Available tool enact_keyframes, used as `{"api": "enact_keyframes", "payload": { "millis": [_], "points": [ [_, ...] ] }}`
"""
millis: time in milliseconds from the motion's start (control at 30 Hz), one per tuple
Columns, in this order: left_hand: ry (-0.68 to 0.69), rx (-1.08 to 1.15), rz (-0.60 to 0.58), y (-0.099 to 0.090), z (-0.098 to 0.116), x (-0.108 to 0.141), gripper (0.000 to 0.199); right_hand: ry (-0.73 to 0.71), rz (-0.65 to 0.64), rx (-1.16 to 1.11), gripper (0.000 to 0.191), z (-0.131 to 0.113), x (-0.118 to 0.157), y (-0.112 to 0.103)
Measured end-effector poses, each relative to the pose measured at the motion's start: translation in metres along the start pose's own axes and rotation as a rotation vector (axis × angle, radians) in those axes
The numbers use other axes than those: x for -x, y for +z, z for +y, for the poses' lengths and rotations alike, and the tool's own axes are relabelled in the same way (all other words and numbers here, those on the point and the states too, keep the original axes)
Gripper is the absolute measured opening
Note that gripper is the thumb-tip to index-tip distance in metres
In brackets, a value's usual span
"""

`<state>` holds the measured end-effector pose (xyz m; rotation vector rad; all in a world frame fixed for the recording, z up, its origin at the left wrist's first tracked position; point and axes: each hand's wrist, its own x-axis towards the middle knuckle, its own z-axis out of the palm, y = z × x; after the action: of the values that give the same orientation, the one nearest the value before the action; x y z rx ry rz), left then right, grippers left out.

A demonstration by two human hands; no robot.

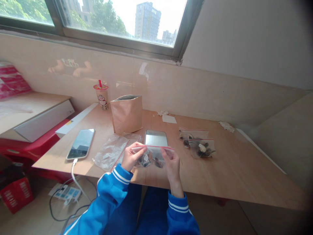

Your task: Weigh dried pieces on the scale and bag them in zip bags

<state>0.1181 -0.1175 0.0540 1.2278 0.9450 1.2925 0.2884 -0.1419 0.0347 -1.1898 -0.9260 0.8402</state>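
A clear zip bag (152,156) with a red line along its top edge is held over the table's near edge, with dark and pale dried pieces inside. My left hand (130,156) pinches its top left, and my right hand (171,160) grips its top right between thumb and fingers. Just beyond it lies a flat silvery device (156,137), partly covered by the bag. Two similar filled zip bags (202,149) stand to the right. Left of my left hand are crumpled clear plastic bags (109,151). Behind them an upright brown paper pouch (127,114) has its top open.
A phone (81,143) with a white charging cable (74,171) lies at the left. A drink cup (102,98) with a red straw stands at the back. Paper scraps (169,118) lie near the wall. A power strip (65,192) is on the floor.
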Motion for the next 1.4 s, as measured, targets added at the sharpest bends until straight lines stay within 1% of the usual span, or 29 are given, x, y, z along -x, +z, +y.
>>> {"api": "enact_keyframes", "payload": {
  "millis": [100,167,233,333,400,500,567,667,800,1033,1133,1233,1400],
  "points": [
    [0.003,-0.026,0.034,-0.002,0.004,0.002,0.028,-0.023,-0.033,-0.017,0.024,0.003,0.001,-0.001],
    [-0.016,-0.025,0.075,-0.001,0.007,0.004,0.029,-0.02,-0.03,-0.027,0.024,0.003,0.002,0.0],
    [-0.046,-0.012,0.08,0.001,0.01,0.006,0.031,-0.021,-0.017,-0.045,0.025,0.002,0.003,0.002],
    [-0.041,0.0,0.008,0.002,0.011,0.007,0.031,-0.04,-0.031,-0.074,0.024,0.0,0.003,0.004],
    [-0.009,-0.007,-0.029,0.002,0.011,0.006,0.031,-0.051,-0.081,-0.092,0.024,-0.002,0.003,0.006],
    [0.019,-0.031,-0.069,0.0,0.009,0.004,0.03,-0.038,-0.173,-0.092,0.029,-0.002,0.002,0.009],
    [0.037,-0.064,-0.104,-0.001,0.009,0.004,0.029,-0.027,-0.196,-0.061,0.027,-0.002,0.002,0.011],
    [0.077,-0.129,-0.12,0.0,0.011,0.004,0.027,-0.065,-0.176,-0.009,0.023,-0.002,0.001,0.012],
    [0.081,-0.139,-0.066,0.004,0.012,0.004,0.026,-0.111,-0.163,0.031,0.021,-0.004,0.001,0.011],
    [0.073,-0.152,-0.034,0.003,0.014,0.001,0.025,-0.118,-0.199,0.054,0.021,-0.013,0.002,0.01],
    [0.073,-0.154,-0.041,0.002,0.015,0.0,0.026,-0.115,-0.222,0.054,0.019,-0.016,0.002,0.008],
    [0.072,-0.162,-0.038,0.002,0.017,0.0,0.026,-0.095,-0.239,0.075,0.022,-0.016,0.0,0.006],
    [0.043,-0.153,-0.041,0.002,0.016,0.0,0.028,-0.078,-0.168,0.12,0.024,-0.013,-0.001,0.006]
  ]
}}
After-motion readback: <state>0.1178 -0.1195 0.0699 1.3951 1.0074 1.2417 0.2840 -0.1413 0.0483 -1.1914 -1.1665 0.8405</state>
